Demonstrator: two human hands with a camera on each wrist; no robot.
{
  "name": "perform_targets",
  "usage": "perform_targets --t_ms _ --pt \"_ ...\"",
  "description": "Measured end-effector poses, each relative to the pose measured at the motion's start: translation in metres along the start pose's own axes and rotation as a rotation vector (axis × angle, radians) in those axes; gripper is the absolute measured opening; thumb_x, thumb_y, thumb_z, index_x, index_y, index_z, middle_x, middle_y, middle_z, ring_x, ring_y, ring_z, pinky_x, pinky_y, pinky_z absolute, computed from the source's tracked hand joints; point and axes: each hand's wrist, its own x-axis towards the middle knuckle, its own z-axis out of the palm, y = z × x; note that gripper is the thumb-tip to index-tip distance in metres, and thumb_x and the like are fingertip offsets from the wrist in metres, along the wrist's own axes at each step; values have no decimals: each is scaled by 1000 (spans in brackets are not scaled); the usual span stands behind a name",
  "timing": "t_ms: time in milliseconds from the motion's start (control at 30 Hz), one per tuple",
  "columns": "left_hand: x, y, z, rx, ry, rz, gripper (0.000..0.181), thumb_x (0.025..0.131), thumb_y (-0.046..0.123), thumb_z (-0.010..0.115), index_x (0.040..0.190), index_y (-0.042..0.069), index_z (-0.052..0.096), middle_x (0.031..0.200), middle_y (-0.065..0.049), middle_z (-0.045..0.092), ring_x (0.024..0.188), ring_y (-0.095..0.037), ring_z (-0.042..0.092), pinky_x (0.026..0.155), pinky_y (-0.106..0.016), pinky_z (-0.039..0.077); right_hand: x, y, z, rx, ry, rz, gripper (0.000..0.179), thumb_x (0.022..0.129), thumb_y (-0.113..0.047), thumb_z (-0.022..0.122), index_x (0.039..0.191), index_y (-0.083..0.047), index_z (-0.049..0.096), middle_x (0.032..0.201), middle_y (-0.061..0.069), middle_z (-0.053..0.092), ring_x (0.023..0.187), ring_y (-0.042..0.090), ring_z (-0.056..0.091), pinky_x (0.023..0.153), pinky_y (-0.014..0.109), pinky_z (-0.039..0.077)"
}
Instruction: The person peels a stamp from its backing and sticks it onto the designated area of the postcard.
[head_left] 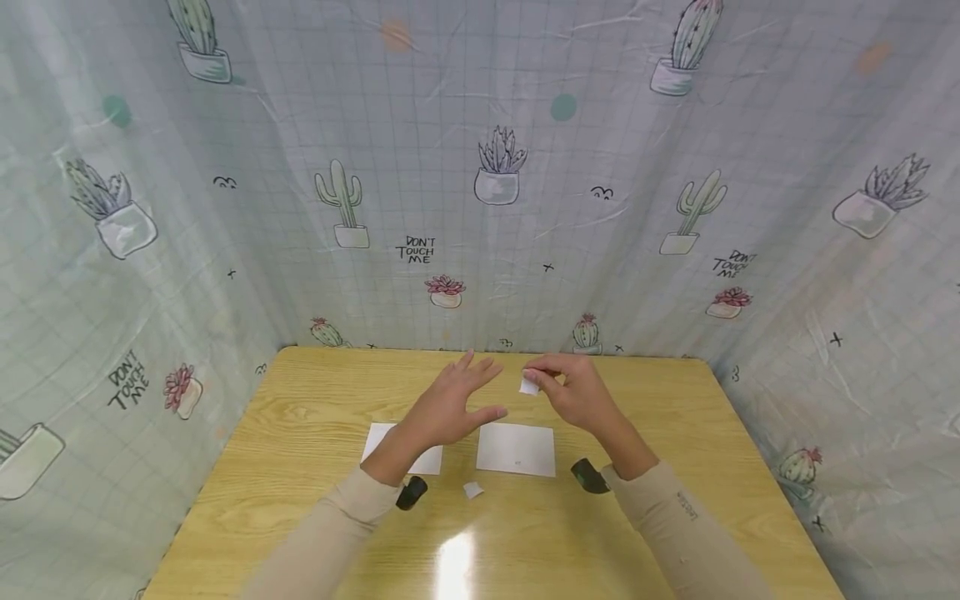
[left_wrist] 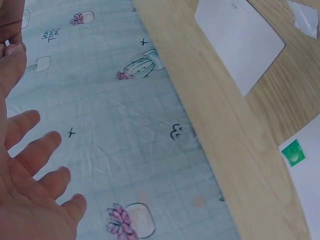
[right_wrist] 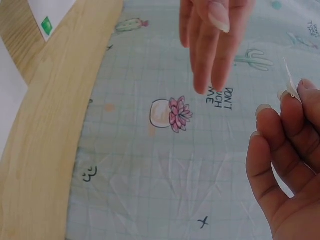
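Observation:
My right hand (head_left: pixel 581 398) is raised over the far side of the table, pinching a small white piece of paper (head_left: pixel 529 387) between thumb and fingers. Seen edge-on in the right wrist view, the paper piece (right_wrist: pixel 290 82) is thin and slightly bent. My left hand (head_left: pixel 446 407) hovers to its left with fingers extended and spread, holding nothing. Below the hands lies a white card (head_left: pixel 516 450) with a small printed mark. A second white card (head_left: pixel 378 435) is partly covered by my left hand; a green sticker (left_wrist: pixel 293 152) shows at its corner in the left wrist view.
A small white scrap (head_left: pixel 473 490) lies on the wooden table (head_left: pixel 285 500), nearer me than the cards. Behind the table's far edge hangs a cactus-print curtain (head_left: pixel 465 208), which also closes off both sides. A dark wrist camera (head_left: pixel 589 477) sits at my right wrist.

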Motion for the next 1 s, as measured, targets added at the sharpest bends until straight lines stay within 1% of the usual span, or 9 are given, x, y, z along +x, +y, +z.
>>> perform_targets --t_ms 200,300,367,467,600,733,800,867,1000 --pt "2 6 -11 70 0 32 73 100 56 63 160 19 44 170 -6 36 163 -39 16 131 -65 13 0 0 0 -10 10 -10 11 97 -3 71 97 -2 82 92 10 81 77 17 74 68 28 61" --pt "2 8 -16 109 -13 30 75 100 61 60 162 25 40 172 -3 33 164 -37 14 131 -66 9 0 0 0 -12 12 -7 11 97 -3 71 98 -2 82 92 10 81 78 19 75 69 31 62" --pt "2 10 -18 123 -25 22 75 100 64 57 163 28 38 172 -2 31 164 -35 11 131 -66 8 1 0 0 -11 11 -6 11 97 -3 71 98 -2 82 92 10 81 79 20 75 69 32 62" --pt "2 14 -22 117 -29 23 76 100 64 57 163 28 38 173 -2 29 164 -35 9 132 -65 7 2 -2 0 -17 12 -11 11 97 -3 71 99 -2 82 92 10 81 78 20 74 69 31 61" --pt "2 20 -28 58 -12 20 75 100 59 61 162 25 40 172 -3 31 164 -36 10 131 -65 9 3 -4 0 -22 22 -23 11 97 -4 71 99 -2 82 92 10 81 78 20 74 68 30 60" --pt "2 25 -29 -6 -7 -4 75 100 58 63 163 26 39 173 -4 30 164 -36 15 128 -68 21 4 -5 2 -12 35 -34 11 97 -4 72 99 -2 82 93 10 81 79 22 75 69 31 61" --pt "3 26 -27 -36 -1 -3 74 100 56 63 163 24 39 172 -7 31 162 -36 20 125 -69 28 5 -5 3 -4 41 -38 10 96 -3 72 99 -1 82 93 11 81 78 22 75 69 31 61" --pt "3 28 -26 -83 12 15 73 101 52 64 162 20 40 170 -10 34 160 -35 29 124 -64 34 5 -5 4 -1 45 -44 10 96 -3 72 99 -1 82 93 10 81 78 21 74 68 30 60" --pt "4 32 -23 -219 30 57 64 103 40 66 158 14 46 162 -9 47 150 -29 47 121 -52 44 5 -5 4 13 41 -59 11 96 -3 72 100 -1 82 93 11 81 78 20 74 67 28 59"
